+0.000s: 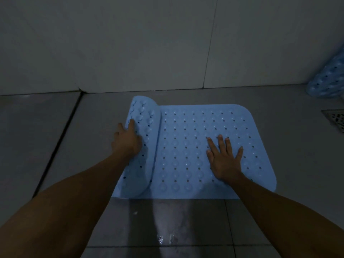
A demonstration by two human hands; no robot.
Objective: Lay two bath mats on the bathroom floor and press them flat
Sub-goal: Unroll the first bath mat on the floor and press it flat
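Note:
A light blue rubber bath mat point(188, 146) with rows of holes lies on the grey tiled floor near the wall. Its right part is flat. Its left part is still a roll point(144, 127), suction cups showing on the outside. My left hand point(126, 140) rests on the left side of that roll, thumb lying up along it, fingers on its far left side. My right hand point(223, 157) presses flat on the unrolled part, fingers spread. A second blue mat point(327, 81), rolled up, leans at the right edge against the wall.
A metal floor drain point(335, 120) sits in the floor right of the mat. The tiled wall point(149, 43) rises just behind the mat. A dark grout line point(59, 142) runs along the floor to the left. The near floor tiles look wet and shiny.

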